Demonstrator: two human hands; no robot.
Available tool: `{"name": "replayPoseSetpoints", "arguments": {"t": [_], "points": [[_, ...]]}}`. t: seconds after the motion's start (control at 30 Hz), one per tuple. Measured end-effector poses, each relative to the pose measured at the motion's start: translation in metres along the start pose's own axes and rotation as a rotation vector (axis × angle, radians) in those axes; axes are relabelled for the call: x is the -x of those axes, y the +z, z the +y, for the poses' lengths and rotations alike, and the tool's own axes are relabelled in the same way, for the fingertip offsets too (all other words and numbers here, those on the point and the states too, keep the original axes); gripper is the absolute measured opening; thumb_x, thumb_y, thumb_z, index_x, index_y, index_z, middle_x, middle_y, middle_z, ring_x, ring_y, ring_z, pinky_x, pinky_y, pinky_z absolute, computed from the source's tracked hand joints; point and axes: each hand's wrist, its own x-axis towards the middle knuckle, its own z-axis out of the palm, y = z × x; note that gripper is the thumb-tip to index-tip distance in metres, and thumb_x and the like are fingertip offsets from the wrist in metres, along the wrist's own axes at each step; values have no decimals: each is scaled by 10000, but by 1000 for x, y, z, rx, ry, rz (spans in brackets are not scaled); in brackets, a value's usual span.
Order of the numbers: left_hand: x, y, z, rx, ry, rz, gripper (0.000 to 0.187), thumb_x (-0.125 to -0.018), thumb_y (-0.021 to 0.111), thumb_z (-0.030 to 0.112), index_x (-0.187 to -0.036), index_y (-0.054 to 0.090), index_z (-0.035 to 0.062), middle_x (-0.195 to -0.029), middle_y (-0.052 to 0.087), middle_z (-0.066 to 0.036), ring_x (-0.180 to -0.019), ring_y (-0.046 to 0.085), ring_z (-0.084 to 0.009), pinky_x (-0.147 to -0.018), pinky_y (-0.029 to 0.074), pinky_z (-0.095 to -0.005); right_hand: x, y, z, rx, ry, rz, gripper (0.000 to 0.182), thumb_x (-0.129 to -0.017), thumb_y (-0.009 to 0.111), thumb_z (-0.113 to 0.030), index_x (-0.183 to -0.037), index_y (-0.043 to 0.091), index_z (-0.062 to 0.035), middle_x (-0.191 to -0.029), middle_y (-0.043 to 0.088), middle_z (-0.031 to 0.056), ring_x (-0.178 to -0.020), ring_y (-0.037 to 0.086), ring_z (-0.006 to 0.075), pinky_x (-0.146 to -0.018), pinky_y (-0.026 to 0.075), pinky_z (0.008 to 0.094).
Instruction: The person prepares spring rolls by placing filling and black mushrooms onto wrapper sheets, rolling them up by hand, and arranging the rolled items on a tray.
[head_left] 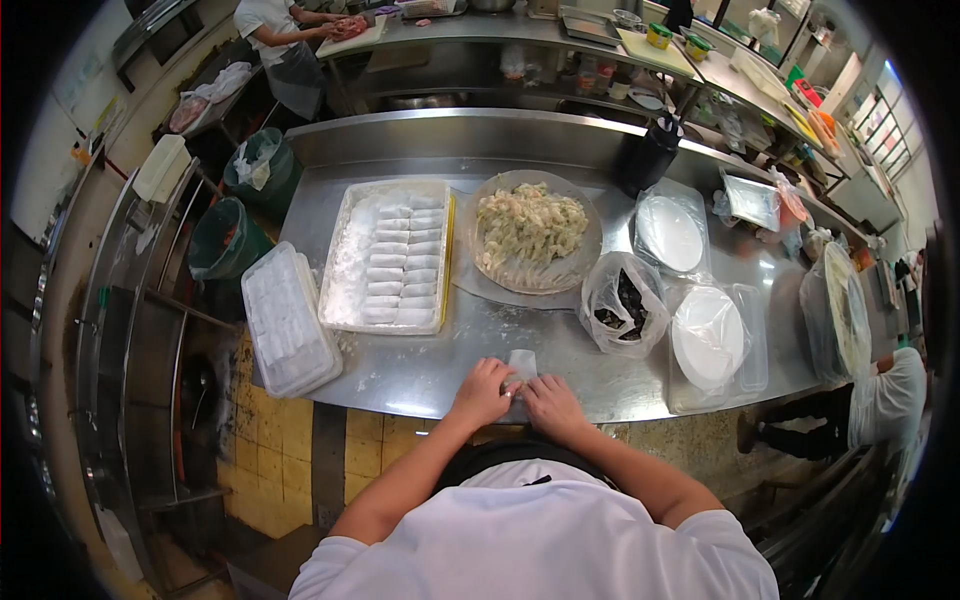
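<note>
Both my hands rest on a white wrapper (pixel 522 366) lying on the steel table (pixel 430 365) at its near edge. My left hand (pixel 483 391) presses the wrapper's left side and my right hand (pixel 549 403) its right side, fingers curled over it. Beyond them sits a round bowl of pale chopped filling (pixel 530 236) under plastic film. To its left a white floured tray (pixel 389 256) holds several finished white rolls in rows.
A lidded white tray (pixel 287 319) overhangs the table's left end. A plastic bag of dark pieces (pixel 626 303), two covered white plates (pixel 671 233) (pixel 708 335) and a black container (pixel 648 155) stand to the right. Green bins (pixel 226 238) stand on the left. Other people work at the back counter (pixel 280 40) and far right (pixel 880 400).
</note>
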Motion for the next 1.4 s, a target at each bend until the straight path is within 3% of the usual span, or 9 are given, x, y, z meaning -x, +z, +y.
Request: {"name": "replayPoseSetpoints", "arguments": {"t": [0.1,0.2,0.6,0.7,1.0,1.1,1.2,1.3,1.4], "points": [[4,-20,0,-40,258,-51,319,-841,827,129,-1143,740,77,-1090,696,-135,-1075,658,-344,-944,541,-473,-4,-3,4,5,13,-78,261,-874,682,-218,-1079,701,-57,-1059,663,106,-1045,628,301,-916,503,453],[8,-11,-8,-72,290,-31,321,-818,836,102,-1123,738,85,-1100,698,-121,-1066,666,-347,-929,549,-470,-7,3,11,-63,42,-53,256,-876,701,-205,-1083,691,-55,-1058,669,123,-1049,634,318,-916,507,467],[-16,3,-23,-64,177,-7,283,-893,798,139,-1164,746,77,-1082,731,-123,-1042,685,-359,-869,545,-463,-14,14,28,-268,162,83,212,-945,712,-165,-1120,704,-45,-1108,680,158,-1063,636,371,-917,530,484],[-15,-3,-13,-79,308,-4,343,-895,811,180,-1222,752,92,-1147,731,-96,-1066,682,-331,-907,535,-461,-17,16,32,-251,203,5,278,-948,718,-193,-1184,698,-47,-1159,673,167,-1079,630,381,-946,521,496],[-19,2,-21,-115,276,-44,405,-898,819,227,-1278,748,107,-1194,709,-90,-1096,660,-319,-933,528,-453,-23,3,40,-185,193,-78,562,-923,772,-232,-1427,612,-44,-1204,646,181,-1122,643,398,-960,523,505],[-19,1,-21,-139,257,-88,393,-911,810,239,-1277,747,109,-1192,699,-93,-1091,653,-327,-932,528,-464,-63,-51,38,-443,474,37,667,-908,764,-279,-1467,550,15,-1127,716,216,-1025,708,421,-906,571,535],[-18,5,-23,-135,264,-50,382,-923,805,246,-1277,746,113,-1186,697,-97,-1097,651,-331,-919,527,-464,-108,-73,66,-461,723,-17,744,-898,767,-309,-1468,497,86,-893,767,212,-794,759,410,-790,620,526],[-16,8,-26,-170,265,-52,409,-942,781,283,-1316,730,125,-1209,695,-89,-1106,646,-318,-916,514,-468,-149,-101,72,-571,849,-372,745,-897,753,-321,-1433,486,123,-726,754,196,-657,764,384,-694,641,486],[-14,12,-30,-203,261,-52,416,-960,763,313,-1331,728,127,-1228,696,-91,-1122,644,-319,-928,514,-472,-178,-72,76,-607,795,-522,883,-931,769,-278,-1627,357,75,-796,745,196,-600,730,256,-497,588,386]]}}
